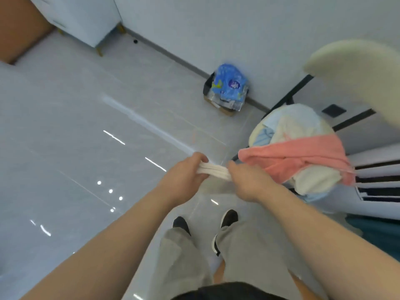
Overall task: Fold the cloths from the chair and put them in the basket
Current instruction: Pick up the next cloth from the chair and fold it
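Holding a white cloth [214, 172] bunched into a narrow band, the left hand [184, 176] and the right hand [249, 180] each curl their fingers round one end, and the short span between the two grips is nearly taut. The cloth is in the air in front of the person, with the pile of cloths [298, 126] on the chair [357, 66] just beyond the right grip. A pink cloth [303, 155] draped over that pile lies close beside that grip. The step in hand appears to be opening the cloth for folding. Each hand should work along the bunched edge to a corner. The grips should then move apart until the edge lies flat between them and the rest hangs free below. Both grips should be kept off the pink cloth so nothing drags from the pile. The hands cover whatever cloth hangs below the grips. The chair seat is buried under the pile, and the chair back is blurred and cut off. No basket can be identified. A blue bag [229, 83] sits well beyond the grips, by the wall.
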A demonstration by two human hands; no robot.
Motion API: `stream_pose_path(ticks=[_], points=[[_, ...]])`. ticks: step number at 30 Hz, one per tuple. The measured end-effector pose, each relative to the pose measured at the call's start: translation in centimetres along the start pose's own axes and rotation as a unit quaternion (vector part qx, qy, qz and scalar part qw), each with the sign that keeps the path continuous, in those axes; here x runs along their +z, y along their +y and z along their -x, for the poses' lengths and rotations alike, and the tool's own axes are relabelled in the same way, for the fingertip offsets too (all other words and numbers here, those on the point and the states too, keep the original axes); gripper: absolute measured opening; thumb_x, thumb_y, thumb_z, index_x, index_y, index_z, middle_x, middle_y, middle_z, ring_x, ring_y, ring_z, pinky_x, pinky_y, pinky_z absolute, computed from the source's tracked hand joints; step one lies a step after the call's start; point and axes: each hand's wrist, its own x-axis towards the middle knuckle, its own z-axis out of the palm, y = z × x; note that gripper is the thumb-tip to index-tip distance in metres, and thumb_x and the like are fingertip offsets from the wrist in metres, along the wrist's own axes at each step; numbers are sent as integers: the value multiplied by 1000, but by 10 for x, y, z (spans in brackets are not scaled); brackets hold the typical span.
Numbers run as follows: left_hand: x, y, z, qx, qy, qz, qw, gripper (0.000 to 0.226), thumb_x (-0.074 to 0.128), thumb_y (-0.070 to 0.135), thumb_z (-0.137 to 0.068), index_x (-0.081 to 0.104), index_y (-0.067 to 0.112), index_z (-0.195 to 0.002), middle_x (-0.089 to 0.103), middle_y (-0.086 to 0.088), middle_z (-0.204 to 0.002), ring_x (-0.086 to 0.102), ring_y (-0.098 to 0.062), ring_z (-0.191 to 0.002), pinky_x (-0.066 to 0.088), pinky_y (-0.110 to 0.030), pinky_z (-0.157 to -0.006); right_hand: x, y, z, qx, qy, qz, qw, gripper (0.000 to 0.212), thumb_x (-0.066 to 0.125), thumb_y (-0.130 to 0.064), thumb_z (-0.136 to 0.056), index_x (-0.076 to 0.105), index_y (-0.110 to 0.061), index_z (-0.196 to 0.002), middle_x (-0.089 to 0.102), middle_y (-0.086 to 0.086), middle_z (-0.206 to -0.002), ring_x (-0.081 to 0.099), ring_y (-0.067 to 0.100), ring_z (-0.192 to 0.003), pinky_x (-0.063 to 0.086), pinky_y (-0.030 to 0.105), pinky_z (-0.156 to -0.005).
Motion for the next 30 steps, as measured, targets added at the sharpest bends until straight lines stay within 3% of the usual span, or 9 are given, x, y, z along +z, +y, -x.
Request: stream_pose_path(ticks=[3, 5, 7, 10, 13, 16, 22, 27, 30], points=[[-71, 72, 38, 43, 27, 4, 999, 37, 62, 26, -95, 43, 20, -126, 61, 0, -109, 58, -22, -96, 45, -36, -82, -76, -37, 58, -51, 101, -84, 990, 34, 63, -34, -90, 48, -23, -119, 61, -2, -105, 60, 23, -96, 41, 36, -74], [-107, 102, 54, 68, 51, 2, 996, 39, 65, 27, -93, 42, 20, -124, 64, -2, -111, 60, -22, -98, 45, -36, -83, -111, -54, 84, -88, 161, -128, 975, 27, 62, -46, -92, 52, -25, -107, 61, -3, -99, 58, 19, -90, 39, 35, -72], [-139, 123, 66, 92, 82, 11, 992, 39, 70, 31, -90, 45, 22, -118, 67, 3, -105, 62, -16, -95, 47, -25, -80, -136, -65, 102, -106, 206, -164, 959, 26, 59, -49, -94, 49, -26, -91, 59, -4, -89, 56, 19, -81, 41, 37, -69], [-182, 147, 82, 107, 100, 111, 983, 26, 71, 34, -90, 58, 21, -109, 69, 13, -92, 62, 2, -80, 44, -11, -65, -170, -73, 123, -115, 271, -194, 936, 27, 55, -51, -94, 47, -26, -88, 58, -8, -85, 55, 16, -77, 46, 39, -69], [-215, 150, 93, 86, 97, 233, 964, 19, 62, 27, -85, 71, 18, -99, 71, 2, -88, 59, -2, -70, 43, -18, -59, -203, -83, 139, -144, 338, -137, 920, 29, 42, -58, -93, 46, -29, -92, 58, -10, -88, 58, 21, -82, 44, 40, -71], [-235, 141, 91, 48, 79, 172, 981, 25, 58, 29, -69, 73, 28, -89, 70, 9, -81, 60, -7, -75, 45, -27, -68, -235, -93, 150, -143, 387, -39, 910, 32, 44, -49, -101, 53, -19, -107, 64, 1, -104, 59, 28, -92, 35, 36, -71], [-258, 135, 82, 24, 24, 78, 996, 13, 62, 23, -80, 71, 31, -85, 71, 11, -81, 68, -13, -74, 55, -28, -63, -258, -108, 156, -117, 406, 76, 903, 40, 34, -52, -103, 49, -23, -128, 58, -6, -121, 57, 23, -105, 35, 35, -76], [-270, 127, 72, -8, -2, 104, 995, 15, 51, 9, -90, 65, 14, -91, 72, -6, -82, 74, -22, -68, 53, -28, -56, -255, -115, 140, -131, 438, 110, 882, 46, 31, -57, -101, 51, -23, -125, 61, -9, -114, 62, 23, -95, 37, 35, -67], [-276, 117, 64, -59, -48, 142, 987, 17, 49, 4, -87, 65, 11, -87, 63, -7, -68, 58, -17, -54, 42, -25, -52, -255, -116, 121, -170, 493, 116, 845, 42, 30, -57, -97, 52, -23, -108, 64, -7, -90, 63, 24, -67, 46, 35, -49]])
